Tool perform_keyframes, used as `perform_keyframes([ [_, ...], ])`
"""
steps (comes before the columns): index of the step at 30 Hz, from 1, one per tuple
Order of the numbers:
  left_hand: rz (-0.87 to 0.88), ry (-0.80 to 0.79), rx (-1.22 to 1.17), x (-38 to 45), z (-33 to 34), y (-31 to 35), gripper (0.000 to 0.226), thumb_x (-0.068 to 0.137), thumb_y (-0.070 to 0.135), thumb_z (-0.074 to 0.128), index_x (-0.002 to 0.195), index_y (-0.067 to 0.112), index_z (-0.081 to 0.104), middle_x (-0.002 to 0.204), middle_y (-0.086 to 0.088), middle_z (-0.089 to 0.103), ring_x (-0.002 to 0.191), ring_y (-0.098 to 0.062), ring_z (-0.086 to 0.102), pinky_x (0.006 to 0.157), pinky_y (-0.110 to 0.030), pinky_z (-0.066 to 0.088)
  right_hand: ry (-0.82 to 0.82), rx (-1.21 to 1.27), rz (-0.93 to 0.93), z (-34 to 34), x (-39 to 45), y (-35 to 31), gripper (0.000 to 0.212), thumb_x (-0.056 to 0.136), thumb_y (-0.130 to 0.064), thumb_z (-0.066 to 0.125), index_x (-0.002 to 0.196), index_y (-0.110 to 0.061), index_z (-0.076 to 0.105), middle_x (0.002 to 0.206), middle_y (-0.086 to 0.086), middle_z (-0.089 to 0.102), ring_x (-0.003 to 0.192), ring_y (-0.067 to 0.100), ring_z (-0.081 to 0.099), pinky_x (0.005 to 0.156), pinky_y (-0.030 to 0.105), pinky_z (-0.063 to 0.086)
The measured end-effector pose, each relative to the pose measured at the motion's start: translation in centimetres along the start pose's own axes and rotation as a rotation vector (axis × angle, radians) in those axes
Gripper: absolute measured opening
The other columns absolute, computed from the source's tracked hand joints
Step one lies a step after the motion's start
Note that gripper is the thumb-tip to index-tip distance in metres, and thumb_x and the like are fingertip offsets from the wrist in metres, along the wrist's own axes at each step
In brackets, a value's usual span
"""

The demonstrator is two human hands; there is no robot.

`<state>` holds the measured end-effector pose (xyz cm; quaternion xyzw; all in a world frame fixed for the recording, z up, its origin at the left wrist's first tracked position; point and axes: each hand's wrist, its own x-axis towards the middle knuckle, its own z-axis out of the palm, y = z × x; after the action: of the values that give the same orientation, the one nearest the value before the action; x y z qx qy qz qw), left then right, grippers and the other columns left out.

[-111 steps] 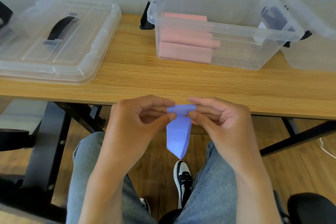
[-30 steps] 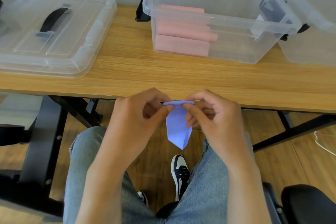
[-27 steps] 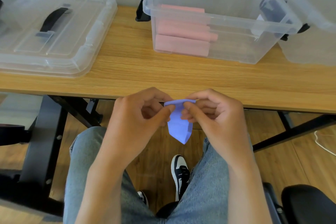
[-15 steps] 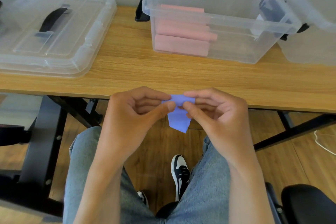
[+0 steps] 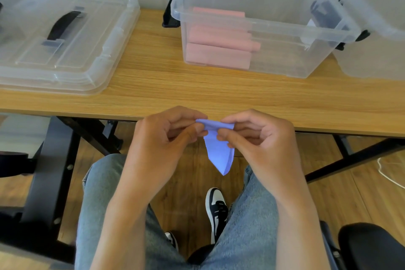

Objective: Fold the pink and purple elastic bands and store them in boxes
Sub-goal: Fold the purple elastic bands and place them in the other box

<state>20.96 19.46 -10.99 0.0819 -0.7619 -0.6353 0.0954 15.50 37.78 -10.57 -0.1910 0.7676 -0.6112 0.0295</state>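
The purple elastic band (image 5: 218,151) is held in mid-air just in front of the near edge of the bench (image 5: 197,92), at about 6 o'clock from the open clear box (image 5: 258,28). It is a flat, smooth strip of pale violet-blue. Its top end is folded over into a short horizontal roll, and the rest hangs down from that roll and narrows to a point at the bottom; a doubled edge shows along its right side.

The left hand (image 5: 162,144) pinches the left end of the roll between thumb and curled fingers. The right hand (image 5: 258,144) pinches the right end the same way, its thumb tip pressed on the hanging part just under the roll. Both hands are closed tight on the band, close together.

Inside the clear box, at 12 o'clock from the hands, lie folded pink elastic bands (image 5: 219,46), stacked as long flat bars against the box's left side. A second clear box (image 5: 377,35) stands at 2 o'clock, touching the first. At 10 o'clock a clear lid (image 5: 65,37) with a black handle lies flat on the bench. Below the hands are legs in blue jeans (image 5: 247,237) and a black-and-white shoe (image 5: 215,206) on the wooden floor.
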Motion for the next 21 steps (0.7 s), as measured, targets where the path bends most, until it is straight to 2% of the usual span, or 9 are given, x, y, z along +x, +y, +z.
perform_keyframes([
  [5, -0.005, 0.003, 0.032, -0.15, 0.08, 0.01, 0.007, 0.093, 0.015, 0.073, 0.098, 0.019, 0.075, 0.082, 0.002, 0.079, 0.077, -0.015, 0.077, 0.077, -0.033, 0.064, 0.018, -0.007, -0.018, 0.05, 0.06, 0.38, 0.028, 0.091, 0.001, 0.075, 0.091, -0.027, 0.075, 0.080, -0.003, 0.078, 0.074, 0.017, 0.077, 0.070, 0.036, 0.063],
  [9, 0.013, 0.026, 0.018, -0.26, 0.06, 0.11, 0.006, 0.093, 0.016, 0.072, 0.098, 0.019, 0.075, 0.070, -0.002, 0.075, 0.066, -0.019, 0.075, 0.067, -0.028, 0.061, -0.006, -0.006, -0.002, -0.09, -0.11, 0.35, 0.012, 0.092, -0.008, 0.075, 0.095, -0.020, 0.076, 0.069, 0.003, 0.074, 0.061, 0.020, 0.074, 0.061, 0.032, 0.061],
  [11, 0.001, 0.017, -0.025, -0.33, 0.07, 0.23, 0.007, 0.092, 0.014, 0.073, 0.099, 0.016, 0.075, 0.073, -0.002, 0.077, 0.071, -0.019, 0.077, 0.071, -0.033, 0.064, -0.015, 0.028, 0.010, -0.18, -0.16, 0.33, 0.009, 0.094, -0.007, 0.074, 0.096, -0.016, 0.075, 0.068, 0.005, 0.074, 0.060, 0.020, 0.074, 0.059, 0.029, 0.060],
  [13, 0.000, 0.006, -0.054, -0.38, 0.03, 0.27, 0.011, 0.092, 0.008, 0.074, 0.100, 0.015, 0.076, 0.082, -0.001, 0.080, 0.080, -0.018, 0.078, 0.079, -0.040, 0.064, -0.007, 0.071, 0.005, -0.17, -0.15, 0.26, 0.012, 0.092, -0.003, 0.074, 0.099, -0.013, 0.075, 0.076, 0.003, 0.078, 0.069, 0.019, 0.077, 0.065, 0.031, 0.063],
  [15, 0.019, 0.011, -0.074, -0.39, -0.03, 0.36, 0.015, 0.089, 0.007, 0.077, 0.101, 0.015, 0.077, 0.089, 0.001, 0.080, 0.087, -0.017, 0.078, 0.083, -0.038, 0.064, -0.004, 0.108, 0.002, -0.09, -0.14, 0.04, 0.016, 0.089, -0.004, 0.077, 0.102, -0.013, 0.075, 0.086, 0.001, 0.080, 0.080, 0.020, 0.079, 0.073, 0.036, 0.064],
  [18, 0.021, 0.028, -0.149, -0.47, -0.04, 0.62, 0.015, 0.084, 0.016, 0.079, 0.099, 0.014, 0.077, 0.090, 0.000, 0.081, 0.088, -0.018, 0.078, 0.083, -0.032, 0.063, 0.012, 0.139, 0.004, 0.04, -0.12, -0.32, 0.018, 0.086, -0.018, 0.078, 0.103, -0.012, 0.077, 0.090, 0.002, 0.081, 0.083, 0.020, 0.079, 0.077, 0.037, 0.064],
  [21, 0.030, 0.048, -0.151, -0.44, 0.01, 0.49, 0.013, 0.082, 0.015, 0.080, 0.093, 0.013, 0.076, 0.087, -0.002, 0.080, 0.085, -0.019, 0.079, 0.080, -0.032, 0.063, 0.015, 0.131, -0.030, 0.08, 0.00, -0.17, 0.013, 0.091, -0.005, 0.074, 0.101, -0.013, 0.077, 0.090, 0.000, 0.081, 0.083, 0.016, 0.079, 0.076, 0.031, 0.063],
])
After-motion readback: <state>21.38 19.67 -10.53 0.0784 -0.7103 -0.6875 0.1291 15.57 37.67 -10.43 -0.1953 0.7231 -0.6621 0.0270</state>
